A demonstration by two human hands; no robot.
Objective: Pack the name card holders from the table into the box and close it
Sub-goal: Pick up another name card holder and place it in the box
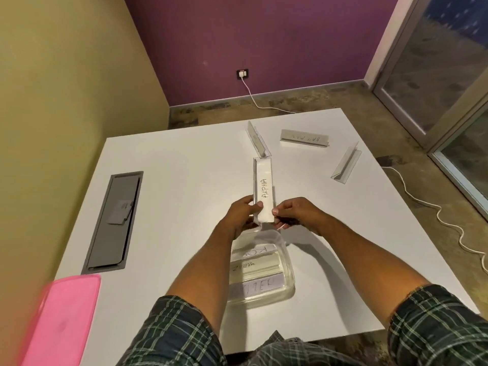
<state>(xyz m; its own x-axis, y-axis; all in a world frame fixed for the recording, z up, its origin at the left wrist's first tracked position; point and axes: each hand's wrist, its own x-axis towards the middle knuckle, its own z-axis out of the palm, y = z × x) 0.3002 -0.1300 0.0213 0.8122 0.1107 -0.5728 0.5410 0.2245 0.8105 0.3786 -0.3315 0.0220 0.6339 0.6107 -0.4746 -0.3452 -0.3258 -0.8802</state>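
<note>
Above box [286, 283], hands [266, 216] pinching ALPHA holder [264, 191]

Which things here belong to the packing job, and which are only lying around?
Belong to the job:
ALPHA holder, held by left hand and right hand
three holders on the table
clear box
pink lid

Lying about:
grey cable hatch
white cable

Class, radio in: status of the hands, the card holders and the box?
Both hands, left and right, grip the ALPHA holder above the open box. Three holders left on the table. Pink lid off, nothing blocking.
</note>
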